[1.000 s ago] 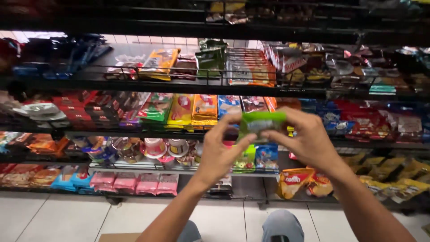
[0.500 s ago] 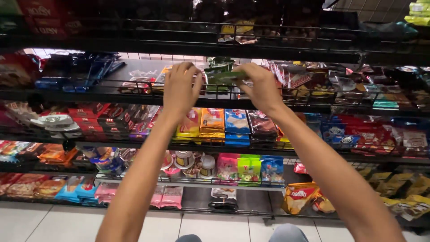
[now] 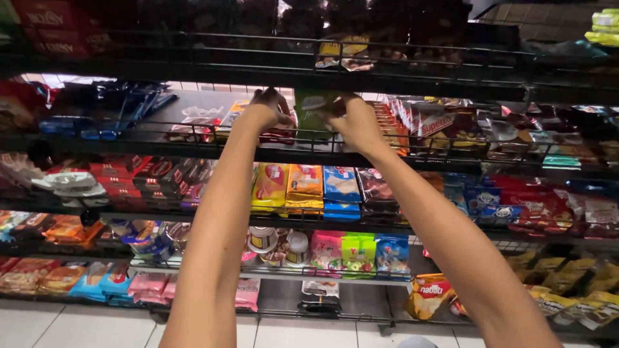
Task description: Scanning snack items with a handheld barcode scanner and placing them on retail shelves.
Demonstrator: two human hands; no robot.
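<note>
Scene: dark wire shelving (image 3: 193, 154) stocked with snack packets on several tiers; white tiled floor (image 3: 77, 332) below.
Item location: green packet (image 3: 314, 115) stands upright on the upper tier, between both hands, just behind the front rail.
Left hand (image 3: 271, 109): raised to the upper tier, fingers curled loosely, partly closed; fingertips touch the packet's left edge. A full grip is not confirmed; it may only be steadying.
Right hand (image 3: 354, 122): fingers bent around the packet's right edge, pinching it; palm faces the shelf.
Neighbours: red-and-white packets (image 3: 412, 122) just right of the right hand; orange and red packets (image 3: 225, 122) just left of the left hand.
Risk 1: the green packet could tip forward over the rail, caused by a light 2-sided hold at arm's reach.
Risk 2: adjacent packets could be knocked out of line, caused by wrists brushing them in the tight slot.
Risk 3: the packet could crease, caused by squeezing thin foil.
</note>
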